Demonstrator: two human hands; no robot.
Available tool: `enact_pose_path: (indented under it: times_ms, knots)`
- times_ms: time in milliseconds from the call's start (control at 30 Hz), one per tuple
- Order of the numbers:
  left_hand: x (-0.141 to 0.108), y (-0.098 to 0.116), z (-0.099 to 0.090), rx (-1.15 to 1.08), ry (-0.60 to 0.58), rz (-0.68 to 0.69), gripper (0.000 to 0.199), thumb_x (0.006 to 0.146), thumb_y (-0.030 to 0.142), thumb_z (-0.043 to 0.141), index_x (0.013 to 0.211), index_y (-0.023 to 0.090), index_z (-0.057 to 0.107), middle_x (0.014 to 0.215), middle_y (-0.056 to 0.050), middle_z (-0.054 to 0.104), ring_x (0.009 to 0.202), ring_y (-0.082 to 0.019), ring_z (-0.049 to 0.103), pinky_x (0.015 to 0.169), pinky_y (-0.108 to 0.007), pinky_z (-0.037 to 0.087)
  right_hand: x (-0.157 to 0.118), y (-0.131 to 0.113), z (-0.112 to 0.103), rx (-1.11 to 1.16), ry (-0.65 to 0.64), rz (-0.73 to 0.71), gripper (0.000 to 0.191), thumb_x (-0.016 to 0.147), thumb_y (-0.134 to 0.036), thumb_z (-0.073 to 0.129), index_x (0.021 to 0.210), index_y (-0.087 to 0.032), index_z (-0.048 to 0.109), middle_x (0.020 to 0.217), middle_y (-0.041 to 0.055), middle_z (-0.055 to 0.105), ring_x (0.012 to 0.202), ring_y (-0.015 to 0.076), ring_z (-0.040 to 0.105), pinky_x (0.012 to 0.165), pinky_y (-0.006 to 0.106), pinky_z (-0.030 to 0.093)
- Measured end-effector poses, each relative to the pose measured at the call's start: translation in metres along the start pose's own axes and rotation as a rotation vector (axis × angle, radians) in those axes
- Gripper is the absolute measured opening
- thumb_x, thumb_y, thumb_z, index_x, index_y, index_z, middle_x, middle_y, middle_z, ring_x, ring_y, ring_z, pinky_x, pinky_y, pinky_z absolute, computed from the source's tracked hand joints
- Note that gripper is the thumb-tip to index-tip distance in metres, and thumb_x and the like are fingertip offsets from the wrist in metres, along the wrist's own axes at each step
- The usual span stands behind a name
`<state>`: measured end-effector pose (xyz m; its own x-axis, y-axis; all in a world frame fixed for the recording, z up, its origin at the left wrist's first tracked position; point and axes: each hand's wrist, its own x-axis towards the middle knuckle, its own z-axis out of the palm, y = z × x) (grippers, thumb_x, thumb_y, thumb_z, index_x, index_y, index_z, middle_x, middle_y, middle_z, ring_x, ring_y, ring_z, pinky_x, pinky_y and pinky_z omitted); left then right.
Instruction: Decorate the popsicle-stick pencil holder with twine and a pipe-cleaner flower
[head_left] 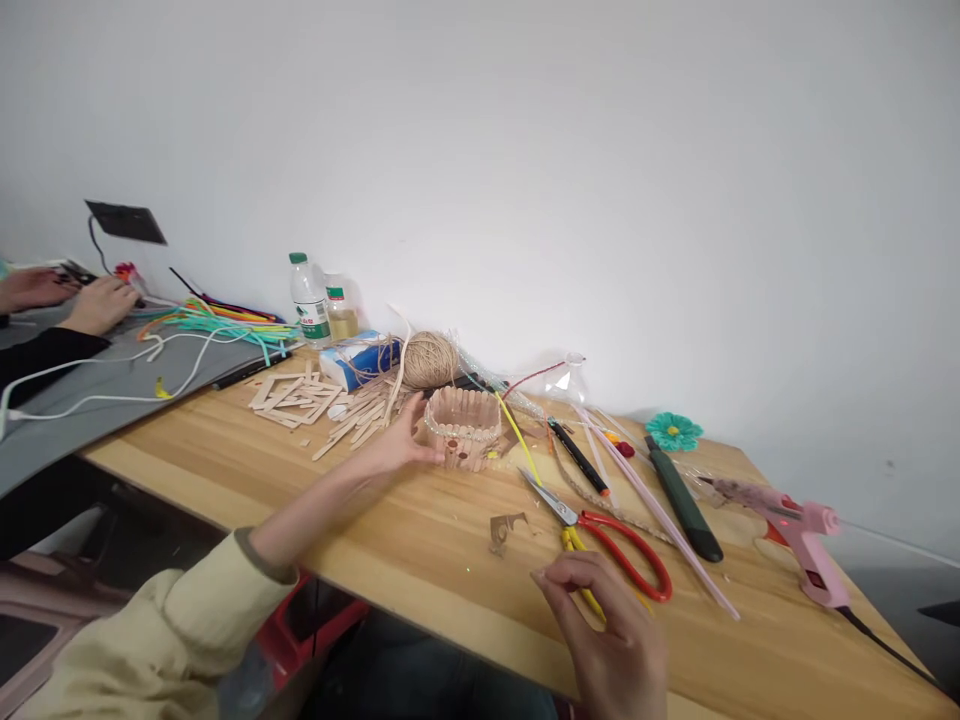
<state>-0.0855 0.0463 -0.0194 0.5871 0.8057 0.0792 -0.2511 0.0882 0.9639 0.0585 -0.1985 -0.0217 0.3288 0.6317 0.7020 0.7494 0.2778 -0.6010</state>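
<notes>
My left hand [401, 440] reaches across the wooden table, its thumb and fingers around the left side of a small basket [463, 425] made of wooden sticks with a beaded rim. Near the front edge, my right hand [607, 620] is raised with thumb and index fingertips pinched together; whatever lies between them is too small to name. Just beyond it lie red-handled scissors [622, 545] and a yellow-handled tool [577, 550]. A brown scrap [505, 530] rests between the basket and my right hand.
A pink glue gun [806, 540], dark green cutter [682, 500], black marker [579, 458] and teal flower [673, 431] are at right. Wooden sticks [367, 412], twine ball [430, 360], and bottles [309, 305] stand at left. Another person's hands [101, 303] work at far left.
</notes>
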Motion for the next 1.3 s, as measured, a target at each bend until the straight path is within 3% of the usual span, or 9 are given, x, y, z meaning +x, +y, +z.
enact_pose_path:
  times_ms: [100,167,300,367,600,800,1000,1133,1300]
  knots:
    - [-0.04,0.011,0.013,0.117,0.165,0.046,0.084,0.056,0.019,0.082,0.13,0.022,0.041,0.14,-0.012,0.041,0.138,-0.027,0.022,0.113,-0.042,0.006,-0.01,-0.006,0.007,0.086,-0.042,0.058,0.009,0.079,-0.014,0.065,0.074,-0.022,0.063,0.068,0.0004,0.065,0.061,0.0156,0.064,0.058,0.023,0.052]
    - [-0.075,0.015,0.031,0.247,0.232,0.178,0.047,0.071,0.024,0.072,0.116,0.024,0.055,0.125,-0.007,0.054,0.124,-0.023,0.043,0.108,-0.035,0.024,-0.015,-0.014,0.013,0.182,-0.04,0.188,0.012,0.081,-0.019,0.064,0.069,-0.021,0.063,0.067,0.0008,0.064,0.062,0.0154,0.062,0.057,0.023,0.05]
    - [-0.131,0.014,0.069,0.388,-0.229,0.121,0.015,0.072,0.024,0.073,0.086,0.024,0.075,0.08,-0.004,0.065,0.078,-0.019,0.061,0.076,-0.028,0.048,-0.021,-0.027,0.022,0.535,-0.162,0.589,0.03,0.082,-0.04,0.062,0.059,-0.019,0.061,0.058,-0.0003,0.056,0.056,0.0131,0.053,0.054,0.023,0.042]
    - [-0.144,0.01,0.08,0.289,-0.28,0.066,0.01,0.069,0.026,0.075,0.079,0.027,0.077,0.073,-0.003,0.061,0.065,-0.015,0.06,0.063,-0.026,0.049,-0.023,-0.029,0.024,0.737,-0.272,0.778,0.037,0.072,-0.051,0.069,0.058,-0.018,0.059,0.054,-0.0025,0.051,0.048,0.0103,0.045,0.049,0.023,0.037]
    - [-0.146,0.0,0.09,0.296,-0.187,0.104,0.018,0.083,0.033,0.061,0.083,0.024,0.077,0.074,-0.004,0.057,0.059,-0.013,0.059,0.058,-0.025,0.049,-0.032,-0.03,0.034,1.078,-0.209,0.981,0.041,0.067,-0.051,0.074,0.059,-0.018,0.051,0.048,-0.0065,0.04,0.044,0.0073,0.032,0.046,0.021,0.027]
    - [-0.145,-0.008,0.095,0.844,-0.025,0.846,0.037,0.096,0.025,0.036,0.077,0.014,0.066,0.059,-0.004,0.054,0.055,-0.014,0.05,0.05,-0.024,0.041,-0.041,-0.038,0.04,1.299,-0.198,1.125,0.033,0.066,-0.044,0.079,0.072,-0.016,0.061,0.054,-0.0031,0.052,0.049,0.0083,0.047,0.049,0.02,0.036]
    - [-0.137,-0.011,0.085,1.091,-0.005,1.146,0.032,0.093,0.015,0.037,0.067,0.015,0.056,0.05,-0.001,0.047,0.05,-0.015,0.038,0.046,-0.027,0.028,-0.042,-0.042,0.047,1.539,-0.219,1.154,0.026,0.069,-0.037,0.078,0.065,-0.016,0.063,0.062,-0.0012,0.058,0.055,0.0071,0.051,0.051,0.017,0.039]
    - [-0.137,-0.01,0.08,1.126,0.03,1.114,0.038,0.094,0.018,0.037,0.058,0.017,0.047,0.05,-0.001,0.045,0.051,-0.014,0.036,0.047,-0.027,0.026,-0.042,-0.041,0.05,1.537,-0.288,1.18,0.025,0.072,-0.037,0.076,0.078,-0.016,0.065,0.065,-0.0013,0.058,0.057,0.0064,0.052,0.049,0.014,0.038]
    - [-0.135,-0.001,0.068,0.943,0.051,0.779,0.044,0.098,0.025,0.029,0.056,0.017,0.043,0.054,0.001,0.043,0.053,-0.011,0.043,0.051,-0.023,0.033,-0.042,-0.026,0.04,1.151,-0.253,1.026,0.029,0.075,-0.045,0.07,0.09,-0.021,0.063,0.077,-0.0005,0.058,0.063,0.0108,0.055,0.051,0.019,0.043]
